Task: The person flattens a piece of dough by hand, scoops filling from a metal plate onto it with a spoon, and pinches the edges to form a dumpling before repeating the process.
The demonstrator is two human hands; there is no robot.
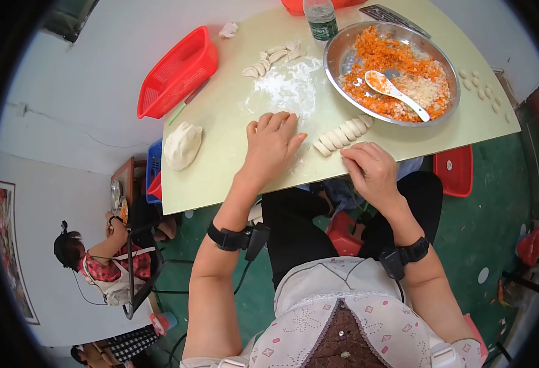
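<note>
My left hand rests palm down on the table, its fingers bent a little and apart, at the lower edge of the white flour. To its right, my right hand is at the table's front edge, thumb and forefinger brought together; whatever lies between them is too small to tell. Just above those fingertips is a row of sliced dough pieces. Several folded dumplings lie beyond the flour. A large dough lump sits at the left.
A metal bowl holds orange and pale filling with a white spoon. Around the table are a bottle, a red basket, a knife, a grater and small dough pieces. Another person sits left.
</note>
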